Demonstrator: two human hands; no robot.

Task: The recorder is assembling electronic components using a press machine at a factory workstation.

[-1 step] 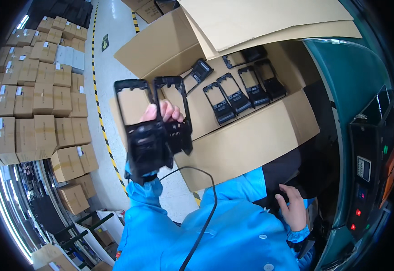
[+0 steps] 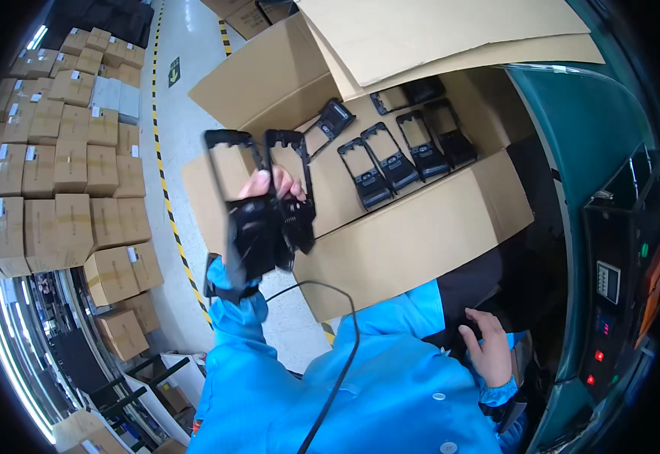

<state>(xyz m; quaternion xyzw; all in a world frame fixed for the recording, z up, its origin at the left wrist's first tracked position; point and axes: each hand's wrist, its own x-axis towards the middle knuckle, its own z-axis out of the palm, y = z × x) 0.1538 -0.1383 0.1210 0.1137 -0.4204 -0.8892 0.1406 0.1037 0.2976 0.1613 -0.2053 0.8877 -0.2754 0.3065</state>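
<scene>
The left hand (image 2: 278, 184) grips two black frames (image 2: 253, 234) by the box (image 2: 398, 250). The right hand (image 2: 490, 352) is half open near the coat (image 2: 360, 412).

Open carton (image 2: 413, 236): cardboard, flaps spread; black frames are carried inside.
Carton bottom (image 2: 335, 185): flat brown surface, left bare at near left.
Row of four frames (image 2: 399, 171): laid side by side at right, windowed ends pointed away, solid ends toward the near wall.
Angled frame (image 2: 336, 118): laid apart, left of row, solid end turned up-right.
Far frame (image 2: 423, 91): laid crosswise behind row, partly covered by flap.
Floor (image 2: 194, 57): pale; striped tape (image 2: 155, 98) and green arrow sign (image 2: 174, 72) are stuck down.
</scene>
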